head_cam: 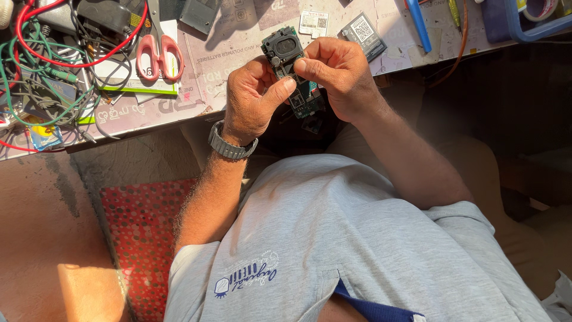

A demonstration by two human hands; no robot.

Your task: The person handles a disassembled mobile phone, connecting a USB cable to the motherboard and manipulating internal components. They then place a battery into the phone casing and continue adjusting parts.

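Note:
Both my hands hold a small phone circuit board [285,52] with a dark frame at its upper end, over the table's front edge. My left hand [253,98], with a grey watch on the wrist, pinches the board's lower left side between thumb and fingers. My right hand [336,74] grips it from the right, thumb pressing across the middle. The lower green part of the board [308,107] shows between my palms.
Pink-handled scissors [156,53] lie on the table [179,107] at left, beside a tangle of red, green and black wires [47,65]. Small labelled packets [363,33], a blue pen [420,24] and a blue tray [524,27] sit at the far right. A red dotted cushion [140,238] is below.

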